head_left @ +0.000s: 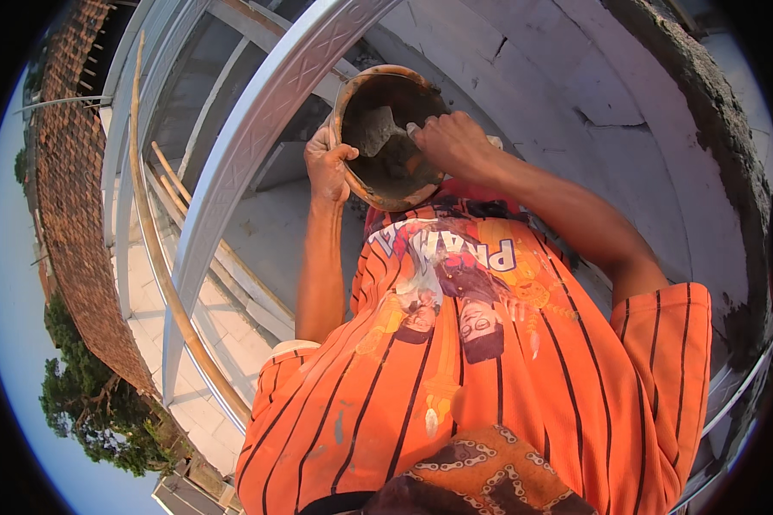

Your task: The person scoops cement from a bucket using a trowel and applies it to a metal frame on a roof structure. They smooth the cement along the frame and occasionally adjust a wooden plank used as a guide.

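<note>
A round, mortar-stained bucket (pixel 422 110) is held up in front of my chest with its mouth toward me. My left hand (pixel 326 163) grips its left rim, thumb over the edge and fingers around the outside. Inside, a trowel blade (pixel 374 130) caked with grey mortar lies against the wall of the bucket. The fingers of my right hand (pixel 457 146) are closed around the trowel's handle, mostly hiding it. Some dark mortar (pixel 395 160) shows low in the bucket, below the blade.
A pale block wall (pixel 567 69) rises on the right, with rough mortar (pixel 730 129) along its edge. Curved-looking silver metal beams (pixel 258 112) pass close on my left, beside a long bamboo pole (pixel 150 232). Farther left are a tiled roof (pixel 73 197) and a tree (pixel 94 399).
</note>
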Demonstrator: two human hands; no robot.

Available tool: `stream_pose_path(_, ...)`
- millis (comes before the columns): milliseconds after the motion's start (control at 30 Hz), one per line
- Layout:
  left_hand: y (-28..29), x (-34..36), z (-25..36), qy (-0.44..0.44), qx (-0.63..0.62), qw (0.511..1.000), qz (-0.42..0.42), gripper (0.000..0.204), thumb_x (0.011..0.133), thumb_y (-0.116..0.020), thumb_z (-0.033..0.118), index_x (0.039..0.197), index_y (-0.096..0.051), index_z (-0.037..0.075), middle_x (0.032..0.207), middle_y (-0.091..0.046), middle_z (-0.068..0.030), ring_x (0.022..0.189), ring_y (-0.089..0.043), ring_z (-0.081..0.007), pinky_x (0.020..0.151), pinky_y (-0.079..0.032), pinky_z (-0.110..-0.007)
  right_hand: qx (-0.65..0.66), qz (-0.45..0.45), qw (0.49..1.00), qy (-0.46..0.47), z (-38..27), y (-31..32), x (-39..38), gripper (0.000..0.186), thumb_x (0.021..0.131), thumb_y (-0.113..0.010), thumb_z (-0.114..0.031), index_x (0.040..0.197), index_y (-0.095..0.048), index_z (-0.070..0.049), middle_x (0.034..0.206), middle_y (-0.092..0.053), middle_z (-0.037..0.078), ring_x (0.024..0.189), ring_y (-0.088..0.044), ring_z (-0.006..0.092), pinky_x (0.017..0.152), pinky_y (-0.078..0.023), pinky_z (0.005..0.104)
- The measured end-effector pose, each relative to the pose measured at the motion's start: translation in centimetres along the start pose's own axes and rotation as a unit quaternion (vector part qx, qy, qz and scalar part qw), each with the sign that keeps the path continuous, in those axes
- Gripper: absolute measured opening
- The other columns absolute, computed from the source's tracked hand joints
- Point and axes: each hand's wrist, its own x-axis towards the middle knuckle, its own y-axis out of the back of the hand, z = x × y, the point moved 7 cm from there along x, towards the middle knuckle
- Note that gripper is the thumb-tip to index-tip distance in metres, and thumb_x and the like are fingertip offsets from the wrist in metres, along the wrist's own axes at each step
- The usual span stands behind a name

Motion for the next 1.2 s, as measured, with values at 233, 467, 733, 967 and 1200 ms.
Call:
stream_pose_path(233, -0.3, -1.8, -0.8, -0.003, 0.032, 0.999, 0.022, 0.021, 0.057, -0.048, -0.014, 0.070, -0.056, -0.001, 0.071, -0.057, -0.0018, 0.054, -0.048, -0.0082, 0.050, -0.041, -0.021, 0.057, -0.215, 0.975, -0.016, -0.5, -10.6, -4.0, 0.019, 0.085, -0.054, -0.021, 0.086, -0.067, -0.007, 0.083, -0.070, 0.012, 0.076, -0.070, 0.0278, 0.068, -0.053, 0.0437)
stream_pose_path(467, -0.2, -1.7, -1.2, 0.025, 0.101, 0.995, 0.004, 0.021, 0.058, -0.049, -0.014, 0.072, -0.057, -0.001, 0.070, -0.054, 0.0003, 0.056, -0.046, -0.0070, 0.049, -0.036, -0.021, 0.006, -0.076, 0.994, -0.075, 1.9, -5.2, 2.0, 0.014, 0.080, -0.060, -0.017, 0.085, -0.070, -0.009, 0.080, -0.072, 0.009, 0.072, -0.071, 0.0262, 0.062, -0.054, 0.0378)
stream_pose_path(733, 0.4, -3.0, -1.3, 0.004, 0.061, 0.997, 0.038, 0.022, 0.058, -0.049, -0.015, 0.072, -0.056, 0.000, 0.078, -0.059, -0.0025, 0.061, -0.049, -0.0086, 0.052, -0.040, -0.021, 0.024, -0.196, 0.980, -0.036, 1.6, -4.8, -1.5, 0.018, 0.081, -0.058, -0.017, 0.091, -0.068, -0.005, 0.081, -0.070, 0.016, 0.078, -0.070, 0.0315, 0.063, -0.055, 0.0426)
stream_pose_path(967, 0.4, -3.7, -0.2, -0.003, 0.152, 0.988, 0.038, 0.025, 0.057, -0.050, -0.014, 0.076, -0.059, 0.000, 0.071, -0.053, 0.0006, 0.058, -0.044, -0.0069, 0.051, -0.035, -0.021, 0.054, -0.148, 0.987, -0.027, 0.7, -7.7, -0.3, 0.024, 0.085, -0.049, -0.019, 0.094, -0.064, -0.003, 0.082, -0.068, 0.018, 0.071, -0.068, 0.0354, 0.063, -0.054, 0.0463)
stream_pose_path(1200, 0.3, -3.9, -0.8, 0.005, 0.261, 0.964, 0.057, 0.013, 0.065, -0.055, -0.010, 0.072, -0.058, 0.001, 0.079, -0.062, -0.0014, 0.062, -0.050, -0.0062, 0.057, -0.040, -0.021, -0.060, -0.008, 0.997, -0.055, 2.9, -2.4, 1.7, 0.024, 0.083, -0.052, -0.020, 0.096, -0.065, -0.004, 0.084, -0.065, 0.015, 0.070, -0.068, 0.0326, 0.061, -0.055, 0.0444)
